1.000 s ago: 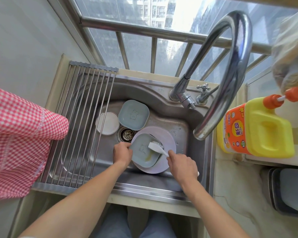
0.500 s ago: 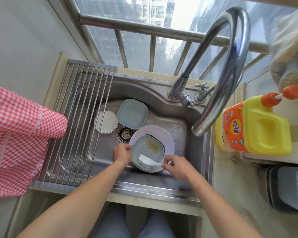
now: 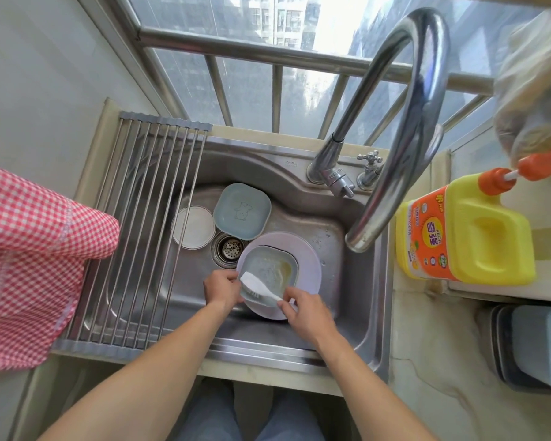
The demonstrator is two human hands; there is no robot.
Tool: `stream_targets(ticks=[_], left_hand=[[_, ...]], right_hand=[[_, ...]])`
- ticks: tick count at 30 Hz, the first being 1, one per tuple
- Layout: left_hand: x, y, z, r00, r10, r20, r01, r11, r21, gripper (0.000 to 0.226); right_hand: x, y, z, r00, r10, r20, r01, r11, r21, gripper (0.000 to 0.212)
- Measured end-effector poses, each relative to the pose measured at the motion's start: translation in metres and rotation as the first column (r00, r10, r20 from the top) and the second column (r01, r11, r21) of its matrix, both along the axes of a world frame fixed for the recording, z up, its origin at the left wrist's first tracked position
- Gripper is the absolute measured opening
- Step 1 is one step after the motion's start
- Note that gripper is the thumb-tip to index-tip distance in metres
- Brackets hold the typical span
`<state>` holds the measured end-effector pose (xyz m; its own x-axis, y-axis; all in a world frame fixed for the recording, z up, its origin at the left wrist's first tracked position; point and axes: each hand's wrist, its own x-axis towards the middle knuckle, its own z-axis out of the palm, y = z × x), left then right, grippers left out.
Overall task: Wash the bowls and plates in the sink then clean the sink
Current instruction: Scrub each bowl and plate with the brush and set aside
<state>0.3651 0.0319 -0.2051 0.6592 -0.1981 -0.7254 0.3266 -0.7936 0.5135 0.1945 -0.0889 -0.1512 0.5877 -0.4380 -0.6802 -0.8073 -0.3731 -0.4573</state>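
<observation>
Head view, looking down into the stainless steel sink [image 3: 357, 316]: the left hand [image 3: 220, 289] grips the near-left rim of a square pale-blue plastic dish [image 3: 269, 269], which sits inside a round lilac plate [image 3: 309, 265] on the sink floor, just right of the drain strainer [image 3: 229, 248]. The right hand [image 3: 306, 308] pinches the handle of a white plastic dish brush [image 3: 261, 286], whose head rests at the dish's near-left corner, close to the left hand's fingers.

A yellowish smear shows on the far-right part of the dish floor, so good scrubbing would carry the bristles across to that patch and into the rounded corners (residue tends to linger there). Pinning the rim firmly should stop the dish skating on the smooth plate beneath. No water appears to run from the curved chrome tap [image 3: 404, 132], so a rinse probably comes later.

A second square blue dish [image 3: 242, 211] and a small round white plate [image 3: 193, 227] wait beyond the drain, unwashed as far as I can judge.
</observation>
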Motion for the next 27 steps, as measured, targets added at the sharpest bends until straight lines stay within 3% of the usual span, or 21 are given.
stream_targets(ticks=[3,6,12,19,24,27], left_hand=[[0.003,0.002,-0.005,1.0,0.015,0.009,-0.015,1.0,0.025,0.049],[0.002,0.001,-0.007,1.0,0.02,0.018,-0.021,0.999,0.046,0.051],[0.002,-0.003,-0.005,0.999,0.048,-0.005,-0.047,0.997,0.053,0.03],[0.002,-0.004,-0.009,0.999,0.039,0.014,-0.04,0.997,0.061,0.032],[0.004,-0.002,-0.007,0.999,0.035,-0.019,-0.034,0.998,0.044,0.025],[0.006,0.002,-0.013,0.998,0.032,-0.045,-0.031,0.999,0.026,0.023]], right_hand=[[-0.01,-0.013,-0.004,0.997,0.06,-0.048,-0.066,0.99,-0.122,0.02],[-0.012,-0.02,-0.005,0.998,0.05,-0.046,-0.061,0.962,-0.268,0.022],[-0.01,-0.023,-0.004,0.971,0.236,-0.044,-0.239,0.967,-0.09,0.018],[-0.014,-0.052,0.004,0.932,0.332,-0.145,-0.353,0.922,-0.157,0.019],[0.001,-0.028,0.002,0.978,0.194,-0.082,-0.195,0.981,0.001,0.021],[-0.001,-0.022,0.002,0.997,-0.044,-0.068,0.057,0.98,0.193,0.025]])
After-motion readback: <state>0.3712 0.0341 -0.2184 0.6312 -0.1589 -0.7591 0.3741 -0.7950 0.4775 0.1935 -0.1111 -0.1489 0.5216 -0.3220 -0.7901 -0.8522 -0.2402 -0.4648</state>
